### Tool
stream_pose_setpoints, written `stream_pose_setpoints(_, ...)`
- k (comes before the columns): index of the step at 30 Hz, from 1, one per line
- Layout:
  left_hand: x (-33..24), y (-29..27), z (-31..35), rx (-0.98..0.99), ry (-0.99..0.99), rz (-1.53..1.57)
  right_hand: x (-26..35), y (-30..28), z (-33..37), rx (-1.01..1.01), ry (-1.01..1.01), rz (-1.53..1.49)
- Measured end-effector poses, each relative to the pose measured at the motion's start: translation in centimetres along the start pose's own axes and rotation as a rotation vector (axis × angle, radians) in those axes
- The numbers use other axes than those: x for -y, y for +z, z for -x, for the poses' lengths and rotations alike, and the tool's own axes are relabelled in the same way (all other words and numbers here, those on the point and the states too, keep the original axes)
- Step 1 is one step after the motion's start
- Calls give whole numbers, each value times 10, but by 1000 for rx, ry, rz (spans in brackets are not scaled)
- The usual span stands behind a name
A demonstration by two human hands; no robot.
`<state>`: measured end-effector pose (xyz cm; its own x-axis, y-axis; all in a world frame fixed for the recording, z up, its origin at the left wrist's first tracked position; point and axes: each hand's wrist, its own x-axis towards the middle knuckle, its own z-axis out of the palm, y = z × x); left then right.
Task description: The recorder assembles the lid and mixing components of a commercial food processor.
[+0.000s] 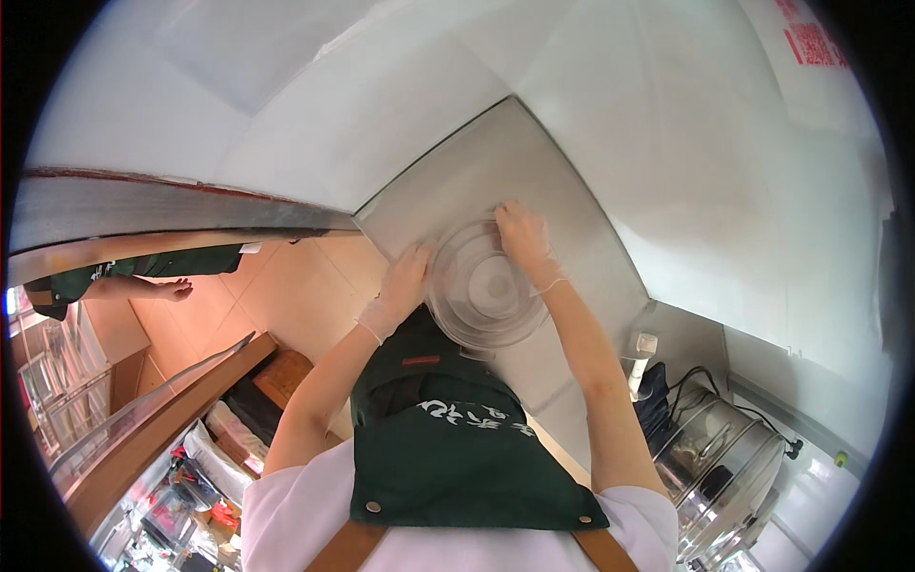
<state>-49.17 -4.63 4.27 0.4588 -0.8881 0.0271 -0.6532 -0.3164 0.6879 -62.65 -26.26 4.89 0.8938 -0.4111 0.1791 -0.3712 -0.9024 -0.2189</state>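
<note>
Co-worker (114,276): far left, green apron, one hand out, well apart from the work.
Counter (162,419): wooden edge lower left, food trays below it.
Left hand (402,286): gloved, grasping the bowl's left rim.
Bowl (481,286): clear, round, against the steel panel (496,162), above the apron (457,448); best kept level, grip even on both rims.
Right hand (522,234): gloved, fingers curled over the far-right rim.
Steamer (720,458): metal, lower right, cables near; nothing crowds the bowl.

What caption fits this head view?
Two gloved hands, left hand and right hand, hold a clear plastic bowl over a steel counter.
</note>
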Motion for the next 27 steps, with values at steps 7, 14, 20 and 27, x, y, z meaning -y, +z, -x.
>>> stream_pose_setpoints(7, -2, 6, 26, 23, -239, 302, 4, -11, 21, 90, 155, -62)
stream_pose_setpoints(14, -28, 16, 25, 10, -213, -10, 9, -18, 21, 65, 133, 2)
stream_pose_setpoints(20, -25, 24, 29, 33, -391, -10, 12, -19, 21, 32, 164, -77)
stream_pose_setpoints(27, -20, 24, 36, -50, -391, 107, 11, -14, 24, 51, 169, -61)
